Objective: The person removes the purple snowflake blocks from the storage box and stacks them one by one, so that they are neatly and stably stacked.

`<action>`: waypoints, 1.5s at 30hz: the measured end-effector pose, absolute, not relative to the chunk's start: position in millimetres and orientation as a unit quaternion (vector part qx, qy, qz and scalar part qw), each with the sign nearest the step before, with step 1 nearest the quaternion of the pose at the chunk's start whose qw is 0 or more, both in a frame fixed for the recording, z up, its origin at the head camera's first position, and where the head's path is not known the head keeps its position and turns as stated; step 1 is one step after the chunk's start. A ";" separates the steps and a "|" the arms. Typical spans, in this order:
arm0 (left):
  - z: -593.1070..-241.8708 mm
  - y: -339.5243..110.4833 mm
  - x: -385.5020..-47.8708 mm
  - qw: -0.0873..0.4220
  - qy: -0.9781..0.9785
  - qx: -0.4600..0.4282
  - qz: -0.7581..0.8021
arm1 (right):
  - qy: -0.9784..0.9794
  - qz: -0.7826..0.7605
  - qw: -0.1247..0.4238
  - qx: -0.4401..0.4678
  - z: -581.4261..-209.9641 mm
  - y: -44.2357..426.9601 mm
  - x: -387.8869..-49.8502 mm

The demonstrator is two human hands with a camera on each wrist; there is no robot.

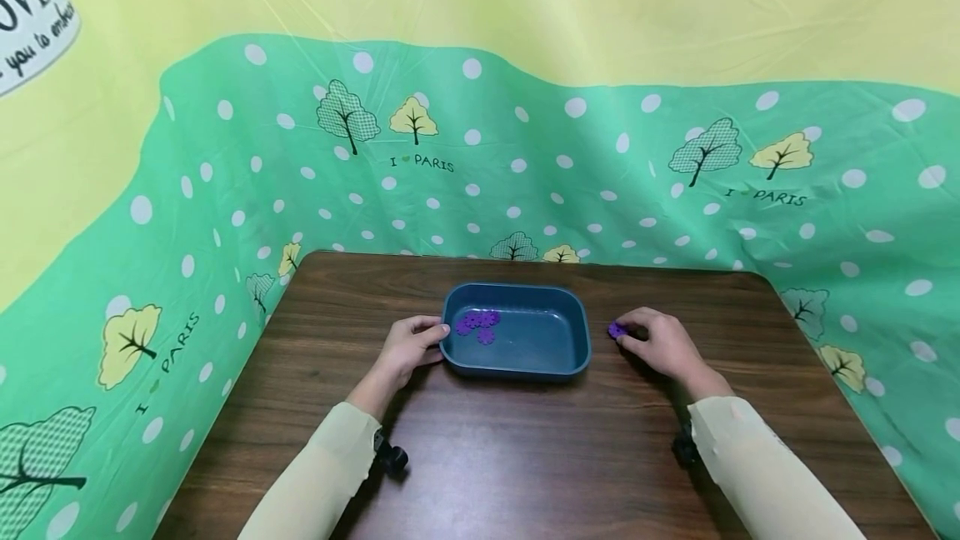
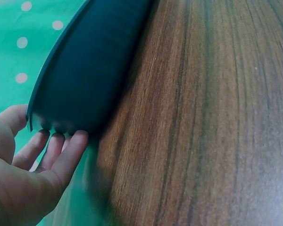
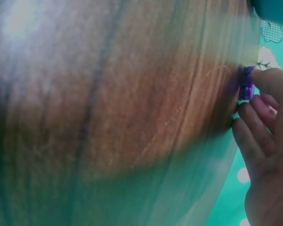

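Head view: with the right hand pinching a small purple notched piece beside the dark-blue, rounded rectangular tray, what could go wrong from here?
1. The small purple notched piece is held only at the fingertips of the right hand, so it might slip onto the brown wood-grain table.
2. The left hand grips just one end of the tray; a tug could slide the loose purple gear-shaped pieces inside.

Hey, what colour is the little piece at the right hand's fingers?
Purple; the little piece at the right hand shows largest in the right wrist view.
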State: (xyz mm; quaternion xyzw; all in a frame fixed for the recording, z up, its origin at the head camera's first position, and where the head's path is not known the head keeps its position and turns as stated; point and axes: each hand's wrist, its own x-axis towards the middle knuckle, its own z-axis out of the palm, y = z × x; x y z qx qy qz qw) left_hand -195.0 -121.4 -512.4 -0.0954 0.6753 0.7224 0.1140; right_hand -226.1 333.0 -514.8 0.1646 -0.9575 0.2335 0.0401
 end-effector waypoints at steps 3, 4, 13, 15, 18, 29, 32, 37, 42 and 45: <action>-510.9 -120.9 -194.6 0.114 0.677 -0.094 0.721 | -0.958 0.235 0.037 0.161 -513.1 335.0 -226.7; -510.6 -120.8 -194.6 0.114 0.676 -0.094 0.722 | -0.958 0.234 0.036 0.161 -512.2 335.4 -226.9; -510.6 -122.7 -193.6 0.100 0.680 -0.086 0.721 | -0.953 0.237 0.058 0.181 -495.7 331.3 -234.7; -510.8 -123.1 -193.1 0.094 0.683 -0.085 0.719 | -0.950 0.235 0.069 0.195 -489.2 327.3 -237.0; -510.5 -123.3 -193.0 0.087 0.686 -0.085 0.718 | -0.945 0.234 0.081 0.213 -478.4 319.2 -240.2; -508.0 -119.6 -190.7 0.069 0.695 -0.077 0.711 | -0.938 0.234 0.067 0.246 -445.1 277.6 -250.8; -508.5 -118.3 -190.6 0.069 0.696 -0.077 0.711 | -0.937 0.235 0.056 0.253 -439.9 263.9 -251.6; -510.8 -118.5 -191.1 0.072 0.694 -0.078 0.712 | -0.934 0.231 0.047 0.267 -438.8 239.1 -252.7; -509.1 -119.3 -190.5 0.075 0.694 -0.081 0.712 | -0.930 0.229 0.040 0.284 -442.9 215.1 -252.4; -508.4 -119.7 -190.3 0.078 0.694 -0.081 0.711 | -0.929 0.227 0.033 0.292 -446.9 203.3 -252.0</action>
